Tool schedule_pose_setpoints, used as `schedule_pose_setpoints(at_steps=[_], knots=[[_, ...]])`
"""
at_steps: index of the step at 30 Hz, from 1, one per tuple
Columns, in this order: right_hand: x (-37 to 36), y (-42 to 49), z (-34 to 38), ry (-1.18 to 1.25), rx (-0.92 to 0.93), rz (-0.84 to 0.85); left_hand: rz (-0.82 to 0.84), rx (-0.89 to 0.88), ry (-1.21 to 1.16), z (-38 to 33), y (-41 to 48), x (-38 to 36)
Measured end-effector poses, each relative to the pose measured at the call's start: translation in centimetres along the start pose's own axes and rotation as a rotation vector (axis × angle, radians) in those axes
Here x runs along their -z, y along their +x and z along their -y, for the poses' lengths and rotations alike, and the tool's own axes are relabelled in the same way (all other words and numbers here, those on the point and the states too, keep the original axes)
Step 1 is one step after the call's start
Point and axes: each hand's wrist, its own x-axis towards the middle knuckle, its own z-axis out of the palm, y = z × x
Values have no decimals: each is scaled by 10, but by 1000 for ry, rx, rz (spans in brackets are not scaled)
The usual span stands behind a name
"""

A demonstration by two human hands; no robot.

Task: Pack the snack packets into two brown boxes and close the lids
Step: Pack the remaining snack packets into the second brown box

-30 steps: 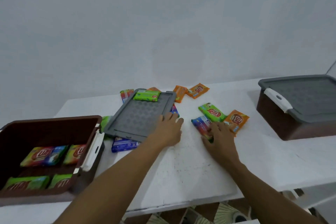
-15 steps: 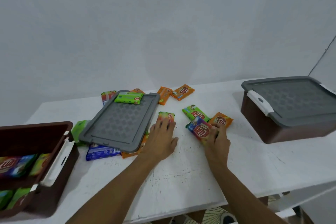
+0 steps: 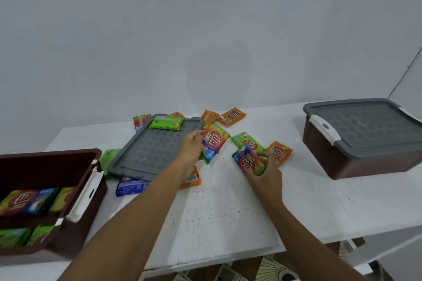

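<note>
White desk (image 3: 228, 212) against a blank wall carried two brown boxes and two grey lids. At far left, cut off by the frame, the open box (image 3: 45, 159) held several packets (image 3: 25, 201). Next lay the loose lid (image 3: 148, 150), one green packet (image 3: 166, 123) on it and others half hidden beneath. Fingers of the left hand (image 3: 190, 148) pinched a rainbow packet (image 3: 213, 141). Those of the right hand (image 3: 269, 173) curled round a second rainbow packet (image 3: 247, 162). Bare desk stretched to the front edge. Far right sat the lidded box (image 3: 365, 164).
</note>
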Motion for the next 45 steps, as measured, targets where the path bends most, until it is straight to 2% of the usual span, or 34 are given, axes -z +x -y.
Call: schedule_pose_setpoints(at_steps=[5, 10, 12, 16, 21, 25, 27, 30, 34, 37, 40, 41, 43, 45], knots=[[4, -4, 4, 90, 18, 35, 123, 56, -192, -34, -26, 35], [2, 0, 52, 603, -145, -1, 139, 4, -163, -64, -41, 80], [-6, 1, 80, 732, -166, 60, 119, -54, -114, -75, -48, 104], [-51, -9, 138, 762, -106, 230, 88, -183, -116, -92, -68, 172], [-126, -48, 212, 491, 26, 455, 24, -243, 39, -96, -91, 287], [-173, -92, 268, 340, 37, 700, -1, -191, 233, -77, -99, 382], [-192, -111, 290, 170, 176, 798, -17, -137, 358, -63, -99, 414], [-225, -134, 312, -233, 423, 883, 12, -62, 470, -41, -98, 441], [-270, -154, 306, -797, 626, 905, 93, -73, 734, -19, -89, 454], [-285, -161, 290, -1052, 725, 885, 85, -148, 1040, -22, -86, 458], [-287, -164, 277, -1182, 994, 691, -90, -359, 1650, -25, -87, 457], [-287, -164, 275, -1187, 1053, 634, -128, -408, 1778, -24, -86, 456], [-288, -165, 273, -1175, 1120, 562, -148, -446, 1927, -19, -84, 451], [-288, -165, 275, -1175, 1135, 564, -86, -484, 1957, -19, -81, 450]])
